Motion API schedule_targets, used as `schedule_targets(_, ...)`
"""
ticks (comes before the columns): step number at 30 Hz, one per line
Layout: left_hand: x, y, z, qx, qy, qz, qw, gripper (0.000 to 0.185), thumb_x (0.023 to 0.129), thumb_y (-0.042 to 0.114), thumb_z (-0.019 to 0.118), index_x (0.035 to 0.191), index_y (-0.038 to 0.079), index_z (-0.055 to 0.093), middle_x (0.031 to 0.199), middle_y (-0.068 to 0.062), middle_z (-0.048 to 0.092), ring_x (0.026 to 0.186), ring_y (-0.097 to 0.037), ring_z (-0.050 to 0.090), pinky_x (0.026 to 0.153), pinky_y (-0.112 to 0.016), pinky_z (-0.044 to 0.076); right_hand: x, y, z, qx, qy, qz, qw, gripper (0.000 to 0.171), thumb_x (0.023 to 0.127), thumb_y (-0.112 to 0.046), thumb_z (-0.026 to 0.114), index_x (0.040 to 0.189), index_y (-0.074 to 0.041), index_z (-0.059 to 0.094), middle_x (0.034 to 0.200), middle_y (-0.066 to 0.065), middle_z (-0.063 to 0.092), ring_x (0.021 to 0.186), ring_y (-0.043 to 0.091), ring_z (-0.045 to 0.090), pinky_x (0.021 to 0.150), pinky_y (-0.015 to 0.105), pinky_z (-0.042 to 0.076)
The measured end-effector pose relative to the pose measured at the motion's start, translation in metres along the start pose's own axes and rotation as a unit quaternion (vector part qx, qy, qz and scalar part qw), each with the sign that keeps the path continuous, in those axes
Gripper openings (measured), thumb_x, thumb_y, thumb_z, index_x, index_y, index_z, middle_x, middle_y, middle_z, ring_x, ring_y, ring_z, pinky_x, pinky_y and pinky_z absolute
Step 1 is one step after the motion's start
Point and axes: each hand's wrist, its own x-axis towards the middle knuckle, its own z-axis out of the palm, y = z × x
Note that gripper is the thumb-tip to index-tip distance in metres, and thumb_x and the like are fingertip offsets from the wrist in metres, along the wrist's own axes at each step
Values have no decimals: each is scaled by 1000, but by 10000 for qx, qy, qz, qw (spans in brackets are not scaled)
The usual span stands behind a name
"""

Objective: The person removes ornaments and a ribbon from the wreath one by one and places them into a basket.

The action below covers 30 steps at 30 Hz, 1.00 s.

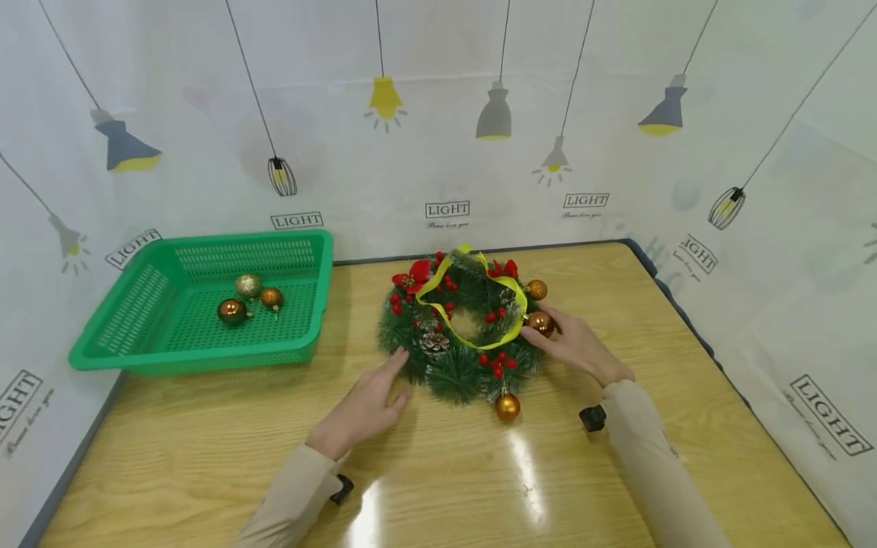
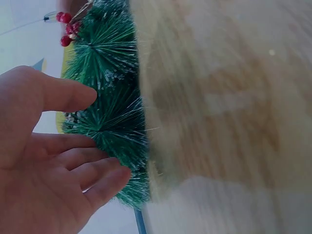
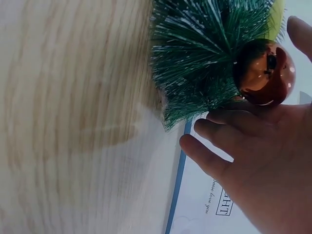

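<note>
- Nearest the camera is a bare stretch of glossy wooden tabletop, with both sleeves coming in over its near edge.
- Far left, a green basket sits at the tabletop's left edge, overhanging it, with three baubles inside, well apart from the hands.
- The left hand lies with its grip spread, fingers straight and fingertips touching the green needles on the near-left rim of the wreath.
- The wreath lies flat at the middle of the tabletop, towards the far edge, with a yellow ribbon looped over it.
- The right hand pinches a copper bauble on the wreath's right rim.
- Right of that hand, open wood runs to the dark right edge.
</note>
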Motion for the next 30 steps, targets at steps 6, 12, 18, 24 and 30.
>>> schedule_targets(6,1,1,1,-1,-23,-48,10000,69,101,14,61,158,-1,26,166,-20,19,151,-36,29,122,-46,29,3,0,-1,-96,-30,83,9999,84,100,-58,50,158,0,31,145,32,52,130,47,54,107,62,46)
schedule_targets(12,2,4,5,8,-61,4,10000,67,102,15,59,157,-4,27,165,-23,19,151,-38,28,122,-48,30,7,-1,-1,-157,-97,113,9998,85,100,-60,50,158,-2,32,146,32,50,130,48,54,107,63,46)
schedule_targets(18,1,4,10,211,-111,65,9997,69,103,16,59,158,-3,23,165,-22,15,151,-36,25,122,-44,29,8,0,-3,-207,-70,122,9997,84,99,-61,50,158,-3,33,123,28,66,98,32,66,97,54,51)
schedule_targets(24,1,5,10,223,-144,22,9996,70,102,15,60,158,-2,23,166,-21,15,151,-37,25,121,-44,29,6,1,-2,-223,-48,-16,9997,82,100,-57,52,156,0,34,135,30,61,96,28,66,96,52,53)
schedule_targets(30,1,3,9,166,-144,-28,9998,70,101,14,62,158,-1,24,166,-19,16,152,-35,25,122,-43,28,3,0,-1,-291,-12,-59,9996,82,99,-56,55,156,-1,36,108,24,70,70,19,61,88,46,54)
